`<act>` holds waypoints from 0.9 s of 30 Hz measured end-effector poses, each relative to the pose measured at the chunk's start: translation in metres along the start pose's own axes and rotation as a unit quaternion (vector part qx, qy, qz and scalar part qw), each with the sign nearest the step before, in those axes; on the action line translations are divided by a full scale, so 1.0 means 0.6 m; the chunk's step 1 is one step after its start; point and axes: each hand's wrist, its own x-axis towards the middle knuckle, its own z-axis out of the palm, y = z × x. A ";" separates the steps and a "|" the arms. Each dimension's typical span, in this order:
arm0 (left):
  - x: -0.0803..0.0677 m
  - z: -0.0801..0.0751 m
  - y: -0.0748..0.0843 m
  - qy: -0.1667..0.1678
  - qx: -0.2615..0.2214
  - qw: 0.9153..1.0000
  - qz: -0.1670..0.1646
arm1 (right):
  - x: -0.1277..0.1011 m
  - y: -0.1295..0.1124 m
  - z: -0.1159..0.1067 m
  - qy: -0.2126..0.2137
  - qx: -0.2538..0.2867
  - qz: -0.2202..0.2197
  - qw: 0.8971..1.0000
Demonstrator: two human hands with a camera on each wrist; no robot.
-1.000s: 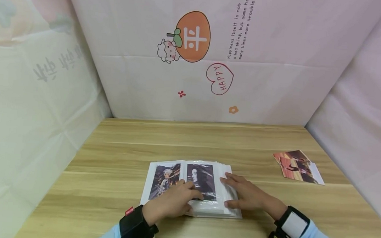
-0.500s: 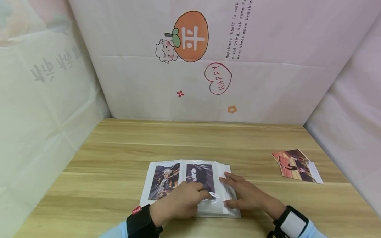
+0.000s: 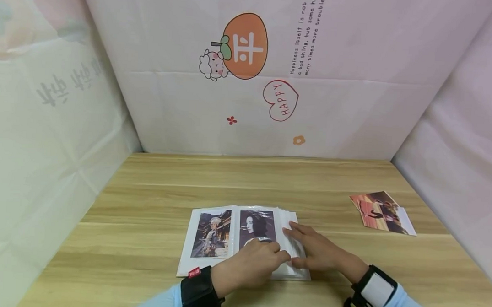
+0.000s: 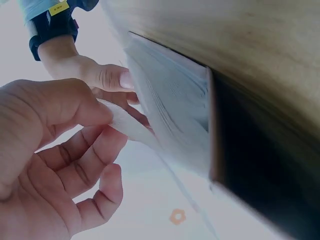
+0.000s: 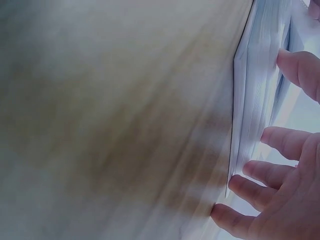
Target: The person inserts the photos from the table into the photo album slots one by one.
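An opened photo album (image 3: 185,263) lies on the wooden table, white pages in clear sleeves. Its left page carries a photo of a person in a pale headdress (image 3: 210,236); the right page has a dark portrait photo (image 3: 256,222), partly covered by the left hand. The left hand (image 3: 254,263) crosses the right page near its lower edge. In the left wrist view, thumb and fingers pinch the lifted corner of a clear page (image 4: 131,124). The right hand (image 3: 321,250) rests with spread, fairly straight fingers along the album's right edge, its fingertips against the page stack (image 5: 257,95).
Loose photos (image 3: 383,215) overlap on the table (image 3: 228,175) at the right, past the right hand. A printed white cloth (image 3: 181,114) hangs behind the table, with more cloth at both sides.
The left hand has slid rightward across the right page, towards the right hand, uncovering the left photo and more of the left page. The right hand has stayed at the album's right edge.
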 end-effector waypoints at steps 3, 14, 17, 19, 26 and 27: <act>0.000 0.001 0.002 -0.003 0.002 1.000 -0.010 | 0.001 -0.001 0.001 0.000 -0.001 -0.002 1.000; -0.013 -0.017 -0.001 0.007 -0.051 0.995 -0.081 | -0.001 0.000 0.003 -0.003 0.013 0.009 1.000; -0.022 -0.031 -0.006 0.047 -0.049 0.993 -0.098 | 0.000 0.000 0.002 -0.011 0.017 0.022 1.000; -0.029 -0.037 -0.011 0.077 -0.050 0.990 -0.103 | 0.000 0.000 0.001 -0.017 0.020 0.027 0.999; -0.052 -0.045 -0.026 0.149 -0.079 0.976 -0.137 | 0.000 0.000 -0.003 -0.030 0.030 0.035 0.998; -0.056 -0.046 -0.027 0.158 -0.074 0.974 -0.142 | 0.000 0.000 -0.003 -0.031 0.030 0.035 0.998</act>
